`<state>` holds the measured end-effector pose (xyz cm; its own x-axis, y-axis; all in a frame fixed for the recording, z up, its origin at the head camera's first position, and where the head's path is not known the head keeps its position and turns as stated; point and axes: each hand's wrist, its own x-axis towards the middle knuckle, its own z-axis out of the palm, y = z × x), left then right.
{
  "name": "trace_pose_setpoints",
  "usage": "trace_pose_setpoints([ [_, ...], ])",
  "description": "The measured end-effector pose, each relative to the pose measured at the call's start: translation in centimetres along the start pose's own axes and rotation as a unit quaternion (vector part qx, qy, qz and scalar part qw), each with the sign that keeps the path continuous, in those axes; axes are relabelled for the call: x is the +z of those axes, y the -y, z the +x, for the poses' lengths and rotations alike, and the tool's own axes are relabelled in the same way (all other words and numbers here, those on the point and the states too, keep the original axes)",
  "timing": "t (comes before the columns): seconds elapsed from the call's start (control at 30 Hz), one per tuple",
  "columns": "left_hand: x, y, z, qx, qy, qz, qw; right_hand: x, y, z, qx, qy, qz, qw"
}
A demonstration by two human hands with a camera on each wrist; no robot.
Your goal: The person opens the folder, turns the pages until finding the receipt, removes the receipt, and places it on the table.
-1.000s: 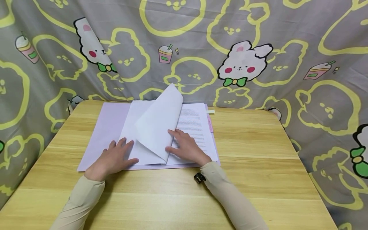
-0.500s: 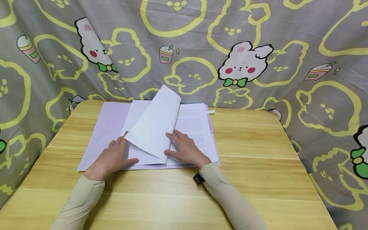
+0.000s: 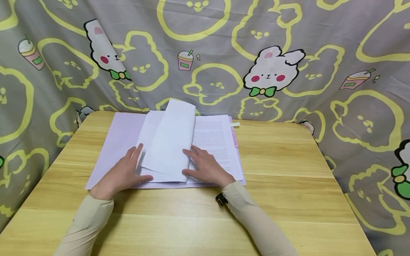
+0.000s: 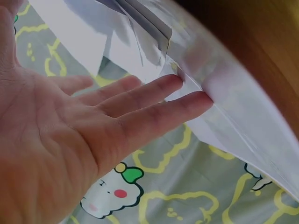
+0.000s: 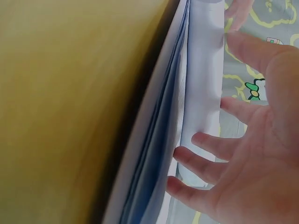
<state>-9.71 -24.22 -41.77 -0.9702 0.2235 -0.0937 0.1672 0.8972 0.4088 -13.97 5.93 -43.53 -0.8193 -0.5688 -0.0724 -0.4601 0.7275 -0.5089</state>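
A lilac folder [image 3: 123, 135] lies spread on the table, with white sheets on it. One blank-sided sheet [image 3: 173, 138] is lifted and curls over leftward, its top corner raised at the back. My right hand [image 3: 209, 167] touches the fold of this sheet with spread fingers, beside the printed page [image 3: 209, 137] on the right half. At the left, my left hand [image 3: 118, 174] rests with fingers extended at the left edge of the pages, the thumb near the front edge. In the left wrist view, straight fingers [image 4: 154, 112] reach the paper. Relaxed fingers [image 5: 210, 144] lie along the sheet in the right wrist view.
A pale sticky tab [image 3: 235, 124] and a pink label [image 3: 235, 138] stick out from the folder's right side. The wooden table [image 3: 282, 177] meets a patterned curtain [image 3: 217, 46] at its back and sides. A small black device [image 3: 221, 199] sits at my right wrist.
The curled sheet has swung further left and sunk lower, baring more of the printed page. My right hand has edged left with it; my left hand has shifted slightly left.
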Motion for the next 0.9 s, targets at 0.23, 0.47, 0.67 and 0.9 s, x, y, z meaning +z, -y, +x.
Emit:
trace_pose_setpoints([
  [0.23,0.2,-0.2,0.0,0.001,0.015,0.006,0.9999,0.0,0.3,-0.2,-0.015,0.006,-0.004,1.0],
  [0.47,0.3,-0.2,0.0,0.012,0.013,0.011,0.9998,0.1,0.7,-0.2,-0.017,0.006,-0.014,1.0],
  [0.67,0.3,-0.2,0.1,0.012,0.008,0.022,0.9997,0.2,0.9,-0.1,-0.015,0.012,-0.02,1.0],
  [0.9,0.5,-0.4,0.2,-0.015,0.022,0.033,0.9991,0.4,1.1,-0.1,-0.016,0.026,-0.024,0.999],
])
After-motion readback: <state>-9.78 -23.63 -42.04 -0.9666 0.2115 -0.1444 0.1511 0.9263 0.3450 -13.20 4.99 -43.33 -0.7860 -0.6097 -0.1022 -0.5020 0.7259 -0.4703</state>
